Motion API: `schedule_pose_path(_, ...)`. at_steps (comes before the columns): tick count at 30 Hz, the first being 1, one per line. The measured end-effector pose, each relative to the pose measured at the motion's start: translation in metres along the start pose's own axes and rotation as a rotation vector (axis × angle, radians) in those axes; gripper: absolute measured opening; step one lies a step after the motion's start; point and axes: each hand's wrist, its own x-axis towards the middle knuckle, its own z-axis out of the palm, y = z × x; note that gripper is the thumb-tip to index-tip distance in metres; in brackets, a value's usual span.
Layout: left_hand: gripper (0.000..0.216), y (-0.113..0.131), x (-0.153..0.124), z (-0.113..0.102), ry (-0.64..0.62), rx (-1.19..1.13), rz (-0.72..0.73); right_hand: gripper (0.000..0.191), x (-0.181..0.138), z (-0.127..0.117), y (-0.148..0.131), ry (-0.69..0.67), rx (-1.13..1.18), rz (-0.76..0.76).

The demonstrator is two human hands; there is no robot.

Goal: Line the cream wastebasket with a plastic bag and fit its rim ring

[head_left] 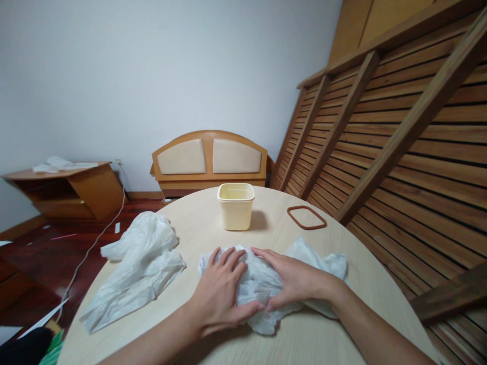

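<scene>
Head view: we have the crumpled white plastic bag [253,284] on the near half of the round table [182,218], under both hands. Long axis runs roughly left to right; loose end trails out right past our right wrist, bunched end sits under our left fingers.

Our left hand [222,284] is palm down, fingers spread wide and pointing away from us, thumb out to the right. Our right hand [294,276] is cupped on the bag, fingers pointing left, thumb held well apart from them; we can't tell if it grips. Thumb tips nearly meet. Forearms come in from the near side, angled inward.

Tabletop shows between bag and cream tub [236,215], upright beyond it, opening up. Second white bag [140,263] lies along the left rim; brown ring [315,227] lies flat near the right rim.
</scene>
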Motion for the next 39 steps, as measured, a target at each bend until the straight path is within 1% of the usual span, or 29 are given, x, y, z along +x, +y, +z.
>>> schedule_pose_path(3, 0.062, 0.002, 0.003, -0.002, -0.053, 0.032, 0.032, 0.116, 0.004, 0.005, -0.004, 0.009, 0.026, -0.021)
schedule_pose_path(6, 0.063, 0.002, 0.007, -0.005, -0.107, 0.037, 0.038, 0.108, 0.006, 0.009, -0.008, 0.021, 0.054, -0.044)
schedule_pose_path(8, 0.068, 0.002, 0.011, -0.007, -0.110, 0.023, 0.041, 0.102, 0.005, 0.007, -0.009, 0.009, 0.069, -0.040)
schedule_pose_path(10, 0.068, 0.001, 0.013, -0.007, -0.104, 0.017, 0.057, 0.102, 0.000, 0.000, -0.006, -0.002, 0.073, 0.011)
schedule_pose_path(12, 0.065, -0.001, 0.014, -0.007, -0.097, 0.025, 0.069, 0.097, -0.006, -0.012, -0.001, 0.035, 0.041, 0.097)
schedule_pose_path(13, 0.064, -0.003, 0.015, -0.006, -0.092, 0.033, 0.071, 0.088, -0.010, -0.020, 0.002, 0.083, 0.005, 0.145)
schedule_pose_path(15, 0.062, -0.007, 0.015, -0.005, -0.083, 0.048, 0.067, 0.059, -0.017, -0.038, 0.010, 0.255, -0.126, 0.279)
schedule_pose_path(16, 0.061, -0.009, 0.015, -0.005, -0.081, 0.055, 0.063, 0.048, -0.021, -0.046, 0.014, 0.341, -0.209, 0.372)
schedule_pose_path(17, 0.060, -0.011, 0.015, -0.005, -0.080, 0.060, 0.058, 0.043, -0.024, -0.054, 0.018, 0.396, -0.285, 0.480)
schedule_pose_path(19, 0.060, -0.016, 0.016, -0.005, -0.077, 0.071, 0.045, 0.046, -0.031, -0.067, 0.026, 0.410, -0.365, 0.673)
schedule_pose_path(20, 0.061, -0.018, 0.016, -0.006, -0.076, 0.077, 0.040, 0.049, -0.034, -0.070, 0.030, 0.385, -0.358, 0.727)
schedule_pose_path(21, 0.061, -0.020, 0.017, -0.006, -0.076, 0.082, 0.036, 0.052, -0.036, -0.072, 0.033, 0.353, -0.322, 0.743)
schedule_pose_path(23, 0.062, -0.022, 0.017, -0.006, -0.074, 0.088, 0.031, 0.057, -0.039, -0.070, 0.040, 0.300, -0.194, 0.684)
schedule_pose_path(25, 0.063, -0.024, 0.017, -0.006, -0.073, 0.090, 0.031, 0.062, -0.039, -0.063, 0.046, 0.272, -0.064, 0.572)
schedule_pose_path(27, 0.064, -0.025, 0.016, -0.005, -0.074, 0.091, 0.033, 0.064, -0.036, -0.056, 0.051, 0.280, 0.026, 0.472)
schedule_pose_path(28, 0.065, -0.025, 0.016, -0.005, -0.075, 0.090, 0.034, 0.061, -0.035, -0.054, 0.053, 0.304, 0.066, 0.432)
schedule_pose_path(30, 0.068, -0.025, 0.016, -0.005, -0.076, 0.087, 0.036, 0.050, -0.030, -0.053, 0.056, 0.410, 0.161, 0.369)
schedule_pose_path(32, 0.071, -0.026, 0.015, -0.005, -0.076, 0.084, 0.033, 0.037, -0.026, -0.057, 0.057, 0.575, 0.257, 0.332)
schedule_pose_path(34, 0.073, -0.026, 0.014, -0.006, -0.085, 0.083, 0.030, 0.030, -0.023, -0.061, 0.059, 0.753, 0.309, 0.320)
schedule_pose_path(37, 0.076, -0.027, 0.013, -0.010, -0.116, 0.081, 0.041, 0.033, -0.019, -0.067, 0.064, 0.970, 0.323, 0.323)
schedule_pose_path(39, 0.079, -0.029, 0.012, -0.012, -0.143, 0.075, 0.074, 0.036, -0.017, -0.068, 0.067, 1.068, 0.325, 0.317)
